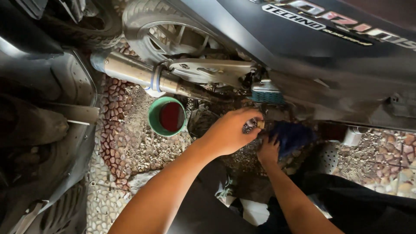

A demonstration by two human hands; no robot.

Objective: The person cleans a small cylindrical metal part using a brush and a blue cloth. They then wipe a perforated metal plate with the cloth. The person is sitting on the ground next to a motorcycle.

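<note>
Blue rag (292,135) under both hands (247,134)

At centre left you have a green cup (167,116) with dark red liquid; right of centre, a dark blue rag (291,136). Your floor (130,143) is reddish-brown and cream pebbles; upper left, a silver exhaust pipe (130,69).

Daylight fell softly on the pebbled ground (130,143), while the matte black scooter body (303,52) cast deep shadow beneath; the left edge stayed dim, slightly stretched.
</note>
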